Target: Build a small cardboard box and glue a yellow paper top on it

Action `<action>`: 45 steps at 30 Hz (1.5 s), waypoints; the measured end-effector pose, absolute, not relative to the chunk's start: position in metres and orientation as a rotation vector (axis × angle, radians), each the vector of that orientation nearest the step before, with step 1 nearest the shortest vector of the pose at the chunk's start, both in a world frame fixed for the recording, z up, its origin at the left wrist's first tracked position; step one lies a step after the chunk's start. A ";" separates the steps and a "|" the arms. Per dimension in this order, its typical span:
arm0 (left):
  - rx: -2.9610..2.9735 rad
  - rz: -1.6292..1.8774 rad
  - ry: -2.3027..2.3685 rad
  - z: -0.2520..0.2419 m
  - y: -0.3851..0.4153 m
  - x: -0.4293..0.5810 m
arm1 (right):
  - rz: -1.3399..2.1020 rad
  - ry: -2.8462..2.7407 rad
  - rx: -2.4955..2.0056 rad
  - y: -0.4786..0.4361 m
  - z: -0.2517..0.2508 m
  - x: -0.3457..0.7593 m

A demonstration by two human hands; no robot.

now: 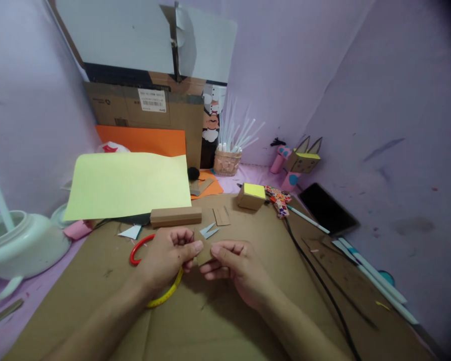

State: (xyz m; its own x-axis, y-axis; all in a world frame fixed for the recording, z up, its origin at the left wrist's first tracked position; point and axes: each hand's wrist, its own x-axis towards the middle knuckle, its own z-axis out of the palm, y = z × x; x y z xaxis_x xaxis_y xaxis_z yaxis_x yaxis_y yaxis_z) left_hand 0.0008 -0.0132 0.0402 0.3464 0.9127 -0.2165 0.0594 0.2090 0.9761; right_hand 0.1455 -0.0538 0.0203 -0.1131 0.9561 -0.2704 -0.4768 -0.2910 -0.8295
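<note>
Between my hands is a small flat piece of cardboard (204, 254), held up just above the cardboard-covered tabletop. My left hand (167, 255) pinches its left edge between thumb and fingers. The right edge is gripped by my right hand (236, 263), thumb on top and fingers curled beneath. Under my left hand and wrist, a red loop (136, 254) and a yellow loop (169, 295) show, looking like scissor handles; their middle is hidden. Two pale pointed strips (209, 231) lie beyond my fingertips, with a small cardboard rectangle (221, 216) behind them.
A long cardboard block (176, 216) and a yellow-topped cardboard box (251, 195) stand farther back. A patterned glue gun (278, 199) trails a black cord (319, 281) down the right side. At left are a yellow sheet (130, 185) and a white pot (33, 245); a phone (327, 208) lies right.
</note>
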 end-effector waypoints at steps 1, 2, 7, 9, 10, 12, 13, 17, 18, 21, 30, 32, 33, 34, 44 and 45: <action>1.246 0.799 1.065 0.039 -0.014 0.001 | 1.629 -0.690 -1.014 -0.054 0.021 0.145; 1.286 0.818 1.078 0.037 -0.015 0.000 | 1.612 -0.696 -1.034 -0.054 0.021 0.145; 1.396 0.864 1.105 0.034 -0.017 -0.001 | 1.557 -0.906 -1.035 -0.056 0.026 0.145; 1.392 0.882 1.105 0.036 -0.017 -0.001 | 1.513 -0.993 -1.028 -0.057 0.027 0.144; 1.392 0.894 1.105 0.037 -0.017 0.000 | 1.492 -1.009 -1.028 -0.057 0.028 0.144; 1.400 0.913 1.113 0.040 -0.018 0.003 | 1.472 -0.991 -1.028 -0.057 0.028 0.143; 1.409 0.919 1.122 0.042 -0.019 0.004 | 1.471 -0.965 -1.032 -0.057 0.028 0.142; 1.444 0.950 1.167 0.044 -0.022 0.009 | 1.468 -0.833 -1.070 -0.058 0.024 0.140; 1.449 0.954 1.173 0.043 -0.023 0.010 | 1.469 -0.806 -1.079 -0.058 0.023 0.140; 1.437 0.943 1.151 0.040 -0.024 0.010 | 1.492 -0.737 -1.090 -0.057 0.021 0.141; 1.185 0.666 1.054 0.034 -0.015 0.006 | 1.623 -0.461 -0.999 -0.051 0.020 0.147; 1.193 0.657 1.071 0.034 -0.015 0.005 | 1.647 -0.440 -0.992 -0.051 0.021 0.145; 1.186 0.667 1.070 0.034 -0.015 0.005 | 1.659 -0.430 -0.988 -0.052 0.021 0.145; 1.175 0.682 1.066 0.035 -0.015 0.005 | 1.670 -0.423 -0.983 -0.052 0.021 0.144; 1.223 0.676 1.121 0.039 -0.016 0.006 | 1.628 -0.420 -1.027 -0.053 0.018 0.142; 1.230 0.673 1.125 0.040 -0.016 0.006 | 1.621 -0.415 -1.024 -0.053 0.018 0.142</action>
